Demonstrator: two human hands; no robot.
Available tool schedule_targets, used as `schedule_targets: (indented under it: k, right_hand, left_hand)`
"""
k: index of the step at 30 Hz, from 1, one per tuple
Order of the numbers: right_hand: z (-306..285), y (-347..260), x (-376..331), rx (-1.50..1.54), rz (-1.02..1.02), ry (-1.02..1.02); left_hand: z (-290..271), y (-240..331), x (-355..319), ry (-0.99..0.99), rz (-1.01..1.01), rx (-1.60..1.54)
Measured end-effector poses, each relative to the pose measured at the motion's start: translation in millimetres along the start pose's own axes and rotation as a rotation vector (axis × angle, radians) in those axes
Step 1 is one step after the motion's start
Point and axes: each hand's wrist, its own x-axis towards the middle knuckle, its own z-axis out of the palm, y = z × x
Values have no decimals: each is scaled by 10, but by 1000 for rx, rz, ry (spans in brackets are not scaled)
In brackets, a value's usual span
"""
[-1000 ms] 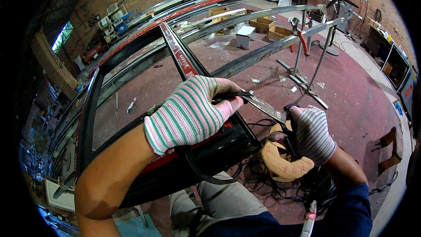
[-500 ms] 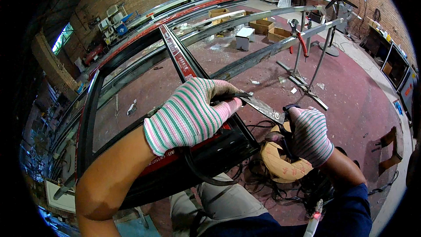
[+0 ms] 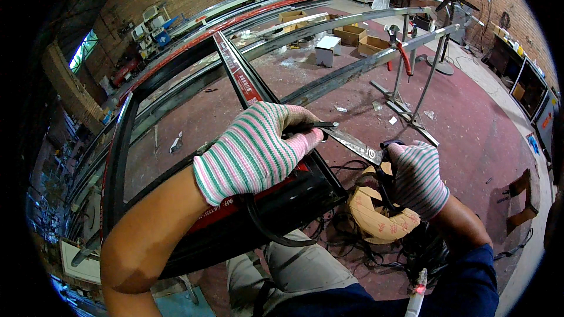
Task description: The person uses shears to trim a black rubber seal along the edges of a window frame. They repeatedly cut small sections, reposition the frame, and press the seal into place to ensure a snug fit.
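My left hand (image 3: 258,149), in a pink, green and white striped knit glove, is closed on a black rubber strip (image 3: 325,124). The strip's end sticks out past the thumb and forefinger. A black loop of similar strip (image 3: 267,232) hangs below this hand. My right hand (image 3: 420,179), gloved alike, grips the dark handles of metal scissors (image 3: 358,148). Their blades point left and reach the strip close to my left fingertips; whether they touch it I cannot tell. Under my left hand lies the corner of a black frame (image 3: 294,199) with red printed film.
Metal rails (image 3: 352,73) on a stand hold red-handled pliers (image 3: 405,58). A cardboard ring (image 3: 382,229) and tangled black strips (image 3: 423,252) lie below my right hand. A lit cigarette (image 3: 418,296) shows at the lower edge. Cardboard boxes (image 3: 373,45) and a fan (image 3: 452,0) stand farther back.
Both hands and the scissors have shifted only slightly. The strip stays in my left hand and the scissors in my right. The cigarette at the lower edge has moved a little left.
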Motion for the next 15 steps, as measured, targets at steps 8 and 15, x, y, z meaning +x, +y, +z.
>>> schedule_targets:
  k: [8, 15]
  right_hand:
    - [-50, -8, 5, 223, 208, -119]
    - [-88, 49, -23, 494, 280, -97]
  left_hand:
    - [11, 20, -1, 2, -30, 1]
    - [32, -13, 44, 8, 19, 28]
